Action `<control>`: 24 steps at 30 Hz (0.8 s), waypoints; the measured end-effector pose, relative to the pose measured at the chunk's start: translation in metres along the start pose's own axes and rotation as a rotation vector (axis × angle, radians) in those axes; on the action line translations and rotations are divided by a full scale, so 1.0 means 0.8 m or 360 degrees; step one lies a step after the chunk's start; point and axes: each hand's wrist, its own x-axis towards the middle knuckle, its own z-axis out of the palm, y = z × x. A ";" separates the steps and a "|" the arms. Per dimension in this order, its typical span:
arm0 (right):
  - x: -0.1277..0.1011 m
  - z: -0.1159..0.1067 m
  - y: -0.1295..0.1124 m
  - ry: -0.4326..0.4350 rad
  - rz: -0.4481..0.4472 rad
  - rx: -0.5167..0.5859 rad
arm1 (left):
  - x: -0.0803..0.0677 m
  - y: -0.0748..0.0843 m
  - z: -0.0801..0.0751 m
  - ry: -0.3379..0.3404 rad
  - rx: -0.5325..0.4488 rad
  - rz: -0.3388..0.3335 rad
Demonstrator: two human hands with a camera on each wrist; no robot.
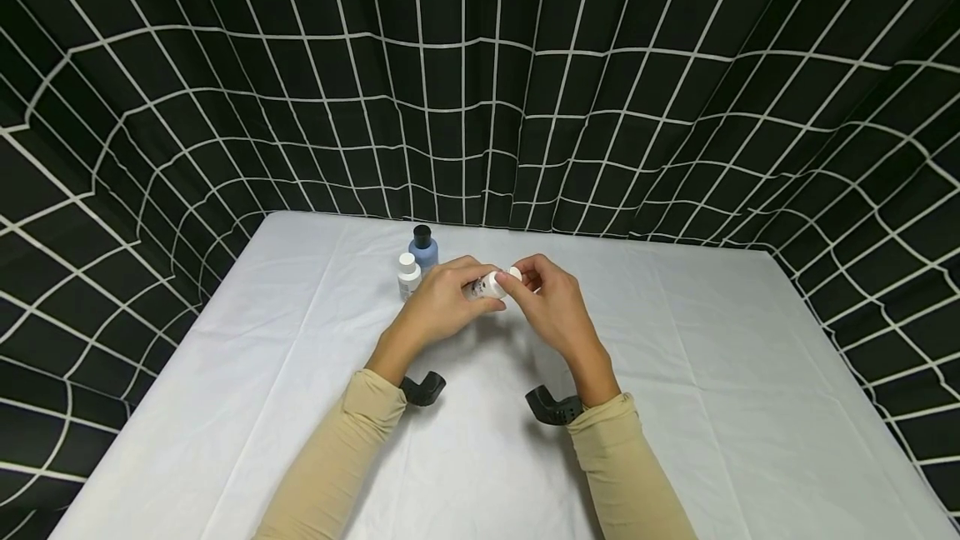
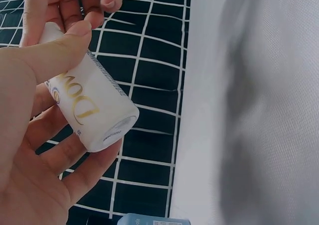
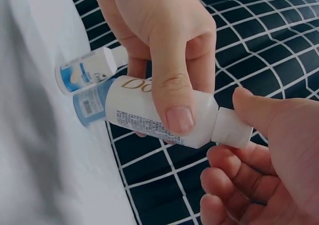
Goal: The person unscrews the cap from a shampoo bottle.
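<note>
My left hand (image 1: 441, 300) grips a small white bottle (image 2: 97, 108) with gold lettering, thumb across one side and fingers round the other. The bottle is tilted above the table, its base toward the left. At its other end, my right hand (image 1: 553, 304) pinches the white cap (image 3: 232, 127) between thumb and index finger. In the right wrist view the cap sits on the bottle's neck, and the other fingers of that hand curl loosely below it. The left thumb covers part of the lettering.
Just left of the left hand stand a blue bottle (image 1: 423, 252) with a black cap and a small white bottle (image 1: 408, 277) with a blue-printed label. A white cloth covers the table (image 1: 720, 373). Behind it hangs a black curtain (image 1: 480, 90) with white grid lines.
</note>
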 end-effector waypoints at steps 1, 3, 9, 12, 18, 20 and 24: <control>0.000 0.000 0.000 0.0000 -0.0028 -0.0003 | 0.000 0.000 0.000 0.0000 0.0003 -0.0004; 0.000 0.000 0.001 0.0006 -0.0116 -0.0013 | 0.000 0.000 0.000 0.0007 0.0010 -0.0005; -0.002 -0.003 0.002 -0.0029 -0.0333 0.0030 | 0.000 -0.001 0.000 0.0017 0.0032 -0.0013; -0.002 -0.005 0.003 -0.0079 -0.0332 0.0055 | 0.000 -0.001 0.002 0.0004 0.0026 -0.0036; -0.002 -0.007 0.003 -0.0168 -0.0165 0.0062 | 0.001 -0.001 0.003 -0.0029 0.0010 -0.0071; -0.001 -0.007 0.002 -0.0170 -0.0041 0.0063 | 0.002 0.000 0.004 -0.0037 0.0002 -0.0076; -0.001 -0.006 0.004 -0.0140 0.0143 0.0043 | 0.001 0.001 0.004 -0.0055 -0.0017 -0.0078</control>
